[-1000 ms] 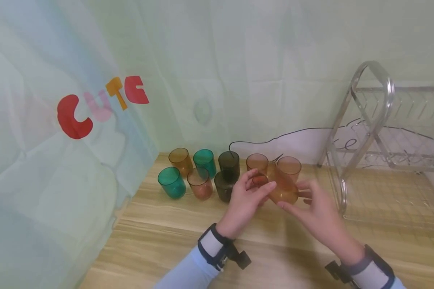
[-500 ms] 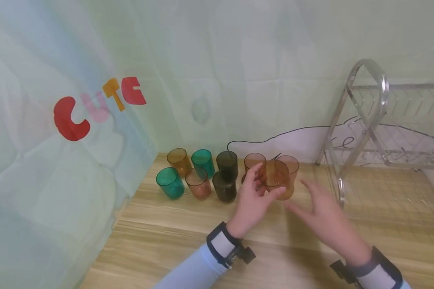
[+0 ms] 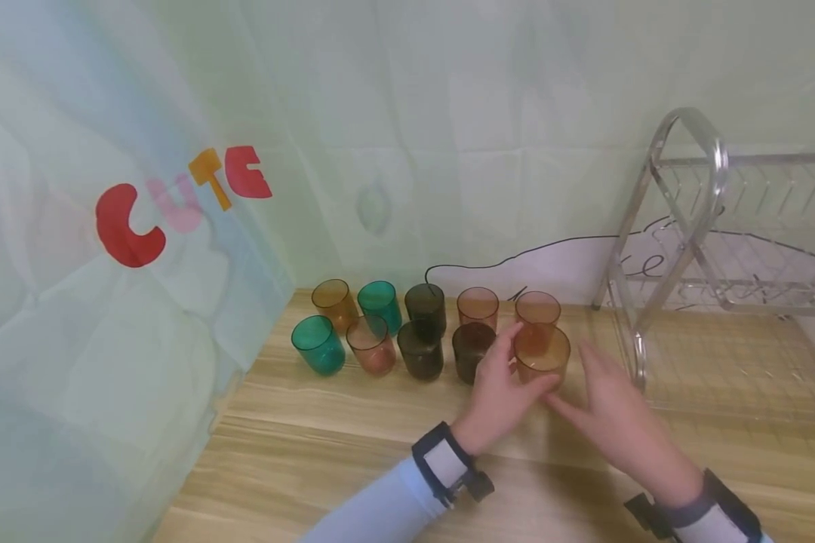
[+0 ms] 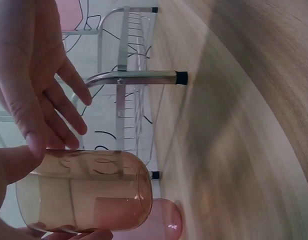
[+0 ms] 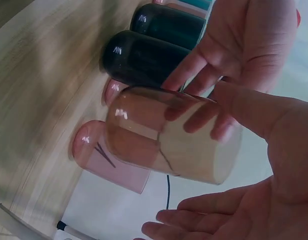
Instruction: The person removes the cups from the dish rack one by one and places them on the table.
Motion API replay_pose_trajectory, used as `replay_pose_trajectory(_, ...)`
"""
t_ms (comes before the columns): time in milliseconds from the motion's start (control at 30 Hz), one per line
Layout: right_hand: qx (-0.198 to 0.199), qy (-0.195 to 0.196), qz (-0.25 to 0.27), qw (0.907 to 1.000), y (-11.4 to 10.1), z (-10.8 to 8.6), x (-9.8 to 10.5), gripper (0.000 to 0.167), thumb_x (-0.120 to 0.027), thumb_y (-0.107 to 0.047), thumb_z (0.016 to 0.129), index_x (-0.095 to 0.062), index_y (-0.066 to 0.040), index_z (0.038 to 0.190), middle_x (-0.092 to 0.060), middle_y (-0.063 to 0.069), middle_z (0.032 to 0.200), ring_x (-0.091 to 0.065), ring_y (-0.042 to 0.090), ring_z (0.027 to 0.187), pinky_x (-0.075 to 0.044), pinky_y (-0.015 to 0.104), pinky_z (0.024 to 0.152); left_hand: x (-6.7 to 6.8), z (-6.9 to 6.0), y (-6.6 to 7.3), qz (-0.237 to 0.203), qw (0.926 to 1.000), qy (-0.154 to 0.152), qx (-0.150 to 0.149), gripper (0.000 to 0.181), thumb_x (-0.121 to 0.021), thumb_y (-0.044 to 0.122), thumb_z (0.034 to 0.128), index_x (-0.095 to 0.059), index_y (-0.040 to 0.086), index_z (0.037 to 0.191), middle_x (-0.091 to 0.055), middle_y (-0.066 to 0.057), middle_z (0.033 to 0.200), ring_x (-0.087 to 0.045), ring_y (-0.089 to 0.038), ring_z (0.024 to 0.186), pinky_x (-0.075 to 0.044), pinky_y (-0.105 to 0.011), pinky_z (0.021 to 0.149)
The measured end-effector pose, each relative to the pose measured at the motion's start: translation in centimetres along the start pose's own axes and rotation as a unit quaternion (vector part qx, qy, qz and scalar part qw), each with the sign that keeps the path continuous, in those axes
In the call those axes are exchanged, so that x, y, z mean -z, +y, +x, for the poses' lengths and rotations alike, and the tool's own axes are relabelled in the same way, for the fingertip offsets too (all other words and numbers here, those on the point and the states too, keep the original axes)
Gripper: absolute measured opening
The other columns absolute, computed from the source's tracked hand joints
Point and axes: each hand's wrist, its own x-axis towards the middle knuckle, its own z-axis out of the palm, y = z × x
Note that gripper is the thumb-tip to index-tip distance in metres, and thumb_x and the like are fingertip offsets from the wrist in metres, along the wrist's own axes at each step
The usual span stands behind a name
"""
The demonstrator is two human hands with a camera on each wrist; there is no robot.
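Observation:
A clear amber glass point(image 3: 542, 360) is upright in my left hand point(image 3: 505, 388), whose thumb and fingers grip it from the left. In the left wrist view the base of this amber glass point(image 4: 94, 190) appears slightly above the table. My right hand point(image 3: 614, 407) stands spread to the right of it. The right wrist view shows the right hand's fingers point(image 5: 209, 210) apart from the amber glass point(image 5: 169, 135); its thumb is near the rim, and I cannot tell whether it touches. A pink glass point(image 3: 538, 305) stands right behind, and a dark grey glass point(image 3: 472, 354) to the left.
More glasses stand in two rows on the wooden table point(image 3: 312, 445): teal point(image 3: 319, 347), pink point(image 3: 372, 347), dark grey point(image 3: 421, 351), amber point(image 3: 335, 304) and others. A metal dish rack point(image 3: 641, 324) stands at right. A printed cloth point(image 3: 482, 151) hangs behind.
The amber glass has turned from tilted to upright and come right and forward with the left hand. The right hand has let go of it and spread its fingers.

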Motion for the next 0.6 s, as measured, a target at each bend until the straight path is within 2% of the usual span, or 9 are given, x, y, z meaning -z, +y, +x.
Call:
replay_pose_trajectory(267, 0.005, -0.001, -0.011, 0.9999, 0.2, -0.3, -0.2, 0.108, -0.063, -0.061, 0.078, -0.017, 0.011, 0.144, -0.022, 0.035, 0.146, -0.027, 0.052, 0.132, -0.026, 0.066, 0.104, -0.8, 0.4, -0.9, 0.054, 0.9984, -0.017, -0.006, 0.079, -0.074, 0.033, 0.0797, -0.030, 0.019, 0.144, -0.043, 0.004, 0.142, -0.043, -0.011, 0.129, -0.038, -0.035, 0.107)
replay_pose_trajectory(500, 0.017, -0.013, -0.010, 0.9997, 0.1, -0.3, 0.0, 0.090, -0.069, -0.034, 0.083, -0.019, 0.011, 0.143, -0.024, 0.035, 0.146, -0.028, 0.052, 0.131, -0.028, 0.065, 0.103, -1.2, 0.7, -1.6, 0.095, 0.9949, -0.020, 0.026, 0.081, -0.072, 0.034, 0.0815, -0.026, 0.018, 0.146, -0.040, -0.001, 0.145, -0.039, -0.014, 0.132, -0.036, -0.038, 0.109)
replay_pose_trajectory(600, 0.021, -0.009, -0.008, 0.9997, 0.1, -0.2, 0.0, 0.081, -0.067, -0.029, 0.085, -0.024, 0.010, 0.142, -0.028, 0.033, 0.145, -0.031, 0.050, 0.130, -0.029, 0.065, 0.103, -1.4, 0.9, -2.0, 0.108, 0.9934, -0.015, 0.035, 0.081, -0.071, 0.033, 0.0827, -0.024, 0.017, 0.147, -0.039, -0.004, 0.145, -0.039, -0.016, 0.133, -0.037, -0.038, 0.109)
